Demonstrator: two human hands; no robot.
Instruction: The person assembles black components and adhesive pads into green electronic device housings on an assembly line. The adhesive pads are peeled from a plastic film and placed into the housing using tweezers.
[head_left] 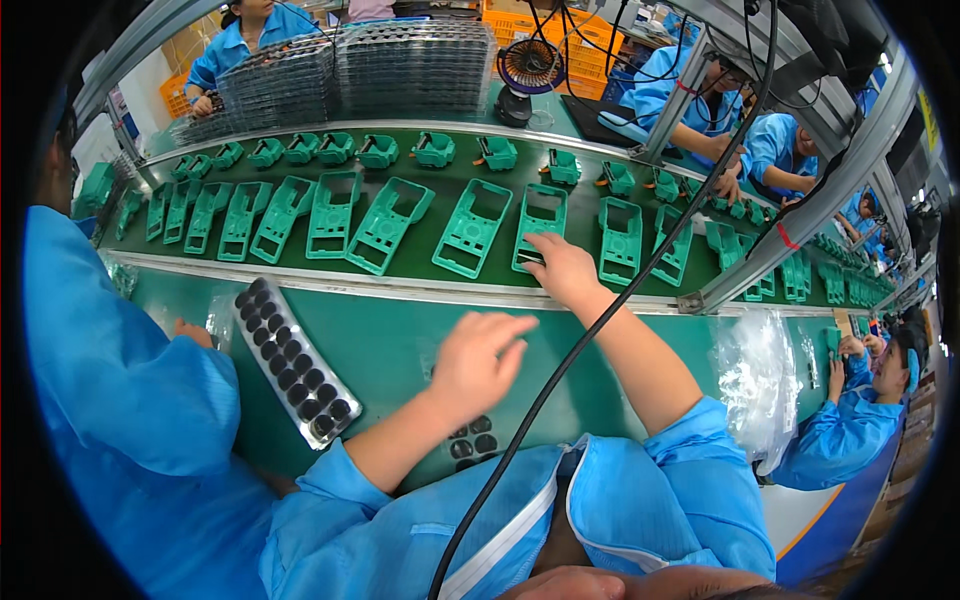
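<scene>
My right hand [563,270] reaches over the rail to the green belt, its fingers closed on the lower part of a green plastic housing [544,198] with a rectangular window. Lower and to the left, my left hand [478,366] hovers above the green worktable, thumb and forefinger apart, with nothing visible in it. Beneath my left forearm lies a small sheet of black round pads [472,440], partly hidden. Further left is a longer clear strip of black round pads [296,364].
More green housings [470,228] and smaller green parts [434,149] line the belt. A black cable [560,372] crosses in front of me. Clear plastic bags [757,380] lie at right. A metal post [800,205] rises beyond. A co-worker's blue sleeve [140,350] is close on my left.
</scene>
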